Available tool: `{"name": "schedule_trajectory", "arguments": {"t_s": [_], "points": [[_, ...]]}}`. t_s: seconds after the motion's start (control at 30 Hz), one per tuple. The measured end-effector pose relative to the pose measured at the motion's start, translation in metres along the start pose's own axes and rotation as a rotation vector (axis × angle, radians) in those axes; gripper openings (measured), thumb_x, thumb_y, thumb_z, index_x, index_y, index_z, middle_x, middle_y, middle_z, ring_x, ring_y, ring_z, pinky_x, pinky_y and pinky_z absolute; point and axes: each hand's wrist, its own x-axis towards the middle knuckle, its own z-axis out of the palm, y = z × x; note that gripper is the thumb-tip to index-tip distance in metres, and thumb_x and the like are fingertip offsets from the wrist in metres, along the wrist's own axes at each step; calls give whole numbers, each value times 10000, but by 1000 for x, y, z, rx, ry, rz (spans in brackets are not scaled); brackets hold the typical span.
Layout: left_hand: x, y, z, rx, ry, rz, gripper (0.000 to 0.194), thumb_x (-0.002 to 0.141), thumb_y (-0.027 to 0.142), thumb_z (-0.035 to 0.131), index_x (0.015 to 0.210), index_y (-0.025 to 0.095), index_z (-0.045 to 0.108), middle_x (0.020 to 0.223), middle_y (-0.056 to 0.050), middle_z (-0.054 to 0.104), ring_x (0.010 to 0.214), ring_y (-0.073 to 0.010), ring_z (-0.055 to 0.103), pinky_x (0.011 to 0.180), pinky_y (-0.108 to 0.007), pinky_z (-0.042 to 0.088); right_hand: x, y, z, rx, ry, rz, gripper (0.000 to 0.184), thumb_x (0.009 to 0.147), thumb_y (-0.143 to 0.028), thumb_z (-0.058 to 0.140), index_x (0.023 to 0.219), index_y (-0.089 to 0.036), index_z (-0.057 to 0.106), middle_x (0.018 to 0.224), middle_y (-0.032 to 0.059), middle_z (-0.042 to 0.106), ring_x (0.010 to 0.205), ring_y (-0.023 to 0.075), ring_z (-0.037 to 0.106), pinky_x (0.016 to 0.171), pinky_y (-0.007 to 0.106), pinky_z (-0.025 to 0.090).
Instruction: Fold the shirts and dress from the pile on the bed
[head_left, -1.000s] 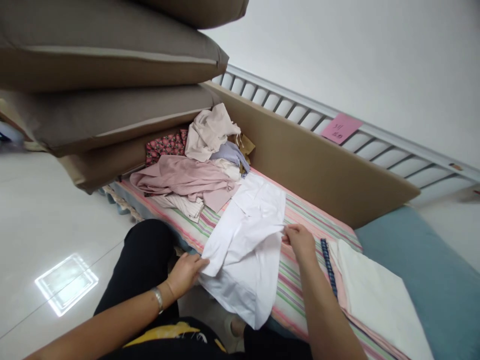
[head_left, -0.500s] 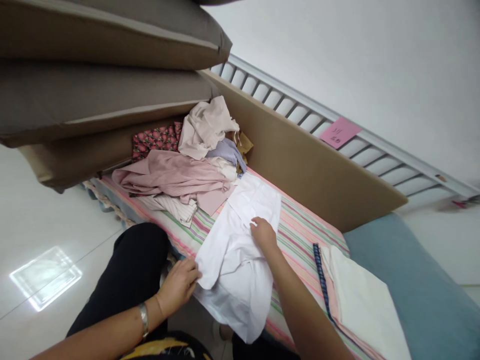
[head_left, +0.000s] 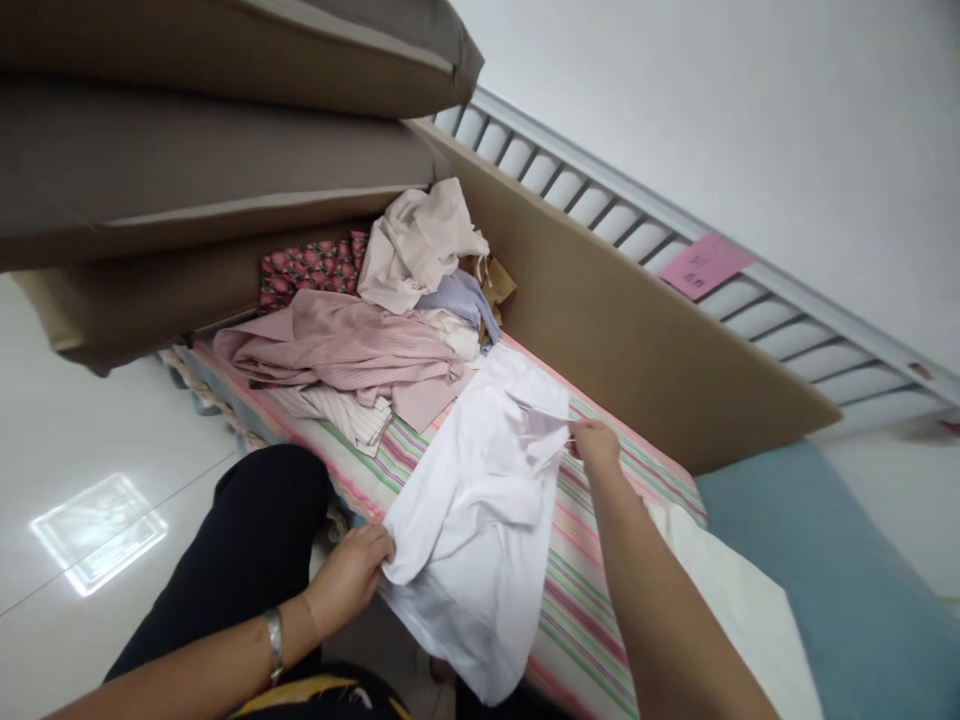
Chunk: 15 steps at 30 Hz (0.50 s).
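Observation:
A white shirt [head_left: 480, 500] lies spread over the striped bedding [head_left: 585, 590], its lower end hanging past the near edge. My left hand [head_left: 354, 575] pinches its left edge, low down near my knee. Higher up and to the right, my right hand [head_left: 596, 442] grips a fold of the same shirt and holds it stretched sideways, which opens a gap in the cloth. Beyond the shirt is a heap with a pink garment [head_left: 345, 345], a cream cloth [head_left: 420, 240] and a red floral cloth [head_left: 311, 268].
Folded white cloth [head_left: 720, 580] lies at the right, partly behind my right forearm, beside a blue-green cushion [head_left: 832, 570]. Large brown cushions [head_left: 225, 150] overhang the left. A tan board [head_left: 600, 300] and a railing [head_left: 585, 190] with a pink note [head_left: 705, 265] line the back.
My right hand has moved right and slightly up, drawing a fold of the shirt with it and opening the cloth. My left hand keeps hold of the left edge, nearly unmoved.

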Motion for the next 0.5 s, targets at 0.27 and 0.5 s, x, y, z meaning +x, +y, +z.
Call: {"name": "schedule_trajectory", "arguments": {"t_s": [0.27, 0.5], "points": [[6, -12, 9, -138, 92, 9, 269, 634, -26, 362, 717, 187, 504, 759, -25, 518, 777, -183, 488, 729, -301, 388, -26, 57, -117, 689, 217, 215, 105, 775, -147, 443, 704, -202, 388, 566, -53, 451, 509, 67, 538, 607, 202, 537], [6, -11, 9, -169, 152, -29, 229, 618, 13, 366, 688, 191, 491, 733, -10, 519, 732, -167, 490, 721, -281, 404, -36, 71, -136, 745, 223, 184, 50, 762, -160, 486, 792, -179, 450, 661, -10, 509, 658, 119, 629, 641, 245, 564]]}}
